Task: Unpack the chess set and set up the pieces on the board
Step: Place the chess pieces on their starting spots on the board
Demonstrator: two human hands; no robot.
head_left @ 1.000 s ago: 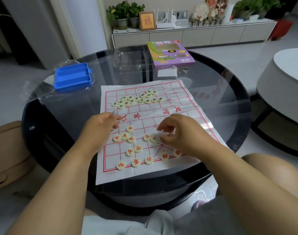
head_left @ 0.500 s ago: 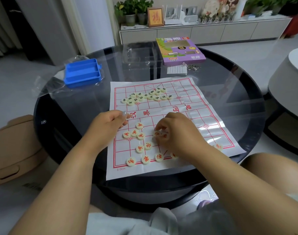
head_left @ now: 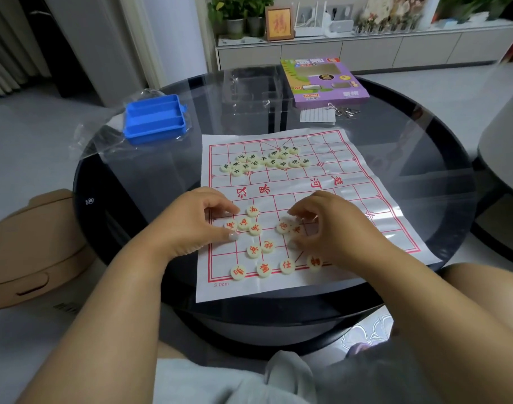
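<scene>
Head view
Paper board (head_left: 357, 199): a thin creased sheet with a red grid, spread on the round glass table (head_left: 442, 158). It likely slides and buckles easily, so any push on a piece should be gentle.
Red pieces (head_left: 253, 212): small cream discs with red characters, loose on the near half from about 7 to 5 o'clock of the sheet. Four sit along the near edge line. They look light, hard and smooth, best pinched by the rim between thumb and fingertip.
Dark pieces (head_left: 271, 162): the same discs with dark characters, bunched at about 11 o'clock of the board, well apart from both hands.
Left hand (head_left: 191, 225): fingers curled down onto the sheet just beside a cluster of red discs; whether it pinches one I cannot tell.
Right hand (head_left: 331, 228): fingers bent over two red discs near the centre, fingertips at them; an actual grip is hidden.
Blue tray (head_left: 154, 119): rigid moulded plastic with compartments, on crinkled clear wrap at 10 o'clock.
Purple box (head_left: 325, 80): flat cardboard, at 1 o'clock.
</scene>
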